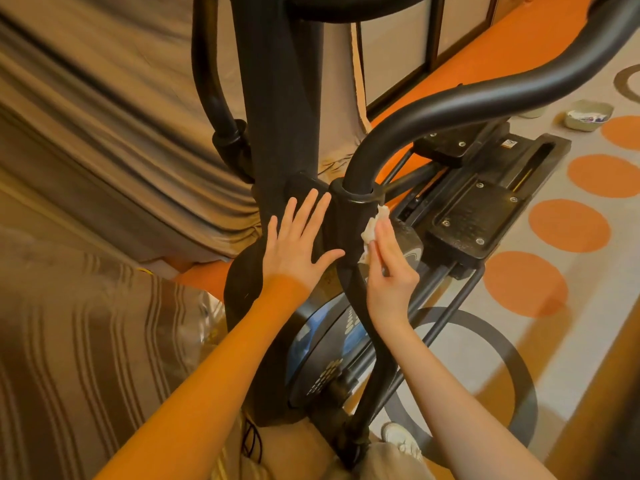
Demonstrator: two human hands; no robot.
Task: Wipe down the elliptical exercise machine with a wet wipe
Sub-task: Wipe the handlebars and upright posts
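The black elliptical machine (280, 133) fills the middle of the view, with a central column, curved handlebars and foot pedals at the right. My left hand (298, 244) lies flat with straight spread fingers against the column, just left of the handlebar's pivot joint (349, 209). My right hand (389, 261) holds a crumpled white wet wipe (372, 230) and presses it onto the right side of that joint. Part of the wipe is hidden under my fingers.
A bed with striped brown covers (104, 168) runs along the left, close to the machine. Right of the machine lies a grey rug with orange dots (568, 226). A small bowl (587, 116) sits on the rug at far right. The upper handlebar (519, 88) arches overhead.
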